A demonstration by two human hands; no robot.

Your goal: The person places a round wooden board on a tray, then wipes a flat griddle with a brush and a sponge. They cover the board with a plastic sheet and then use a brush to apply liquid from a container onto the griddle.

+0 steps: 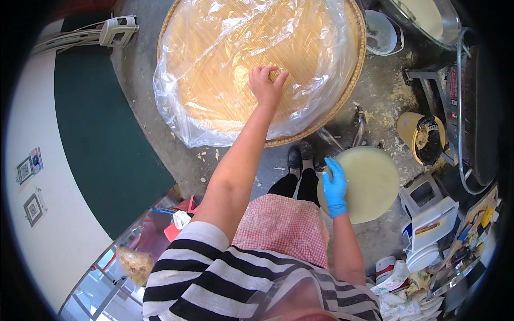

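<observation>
A large round woven tray [362, 52] stands ahead of me, its surface covered by a crumpled clear plastic sheet [172, 116]. Over the sheet reaches my bare left hand [267, 84], fingers curled and thumb apart; whether its fingertips pinch anything I cannot tell. In a blue glove, my right hand [335, 187] grips the left edge of a thick, pale, round disc-like thing [371, 184], which is held out at my right side above the floor. Its underside and the fingers below it are hidden.
At the right are a yellow bin [408, 124] with a black liner, a grey plastic stool [421, 194] and a dark machine with a metal rail [459, 120]. A white bucket [379, 34] and a metal basin [449, 24] stand at the upper right. Scraps litter the floor.
</observation>
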